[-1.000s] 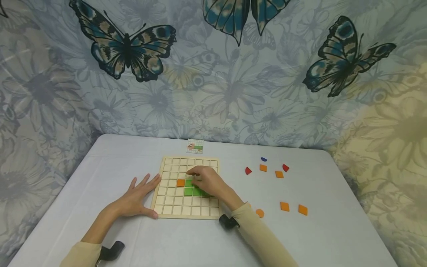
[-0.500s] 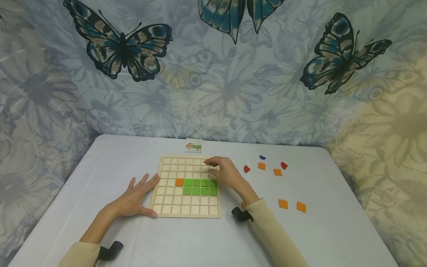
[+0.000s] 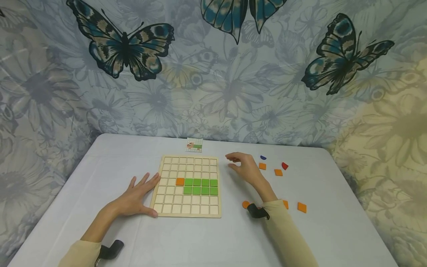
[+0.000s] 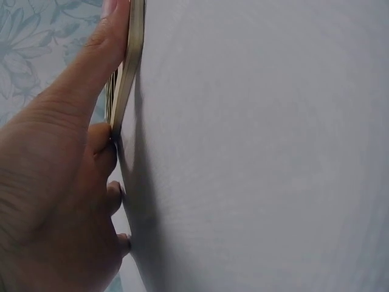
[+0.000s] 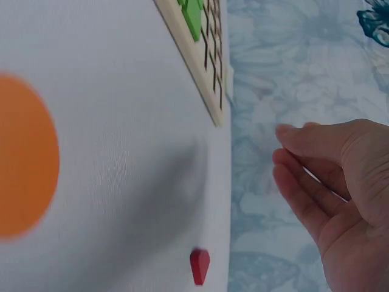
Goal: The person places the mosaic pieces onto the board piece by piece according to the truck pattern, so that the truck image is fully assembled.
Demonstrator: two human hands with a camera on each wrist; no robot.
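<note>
The square pale wooden grid board [image 3: 195,210] lies flat on the white-covered table [image 3: 133,155], bearing eight green square tiles [image 3: 197,190] in two rows of four, with one orange square tile [image 3: 180,181] immediately left of the upper row. The left hand [image 3: 135,198] has fingers extended and spread, touching the board's left edge, gripping nothing. The right hand [image 3: 247,168] is raised right of the board, fingers loosely curved, thumb apart from the forefinger; no piece is visible in it. Nearby on the table lie a blue half-round piece [image 3: 263,157], a red wedge-like piece [image 3: 285,166], an orange disc [image 3: 245,204] and an orange diamond-like piece [image 3: 301,207]. A small printed card [image 3: 194,145] lies beyond the board. Behind stands a floral, butterfly-patterned wall covering [image 3: 233,92].
</note>
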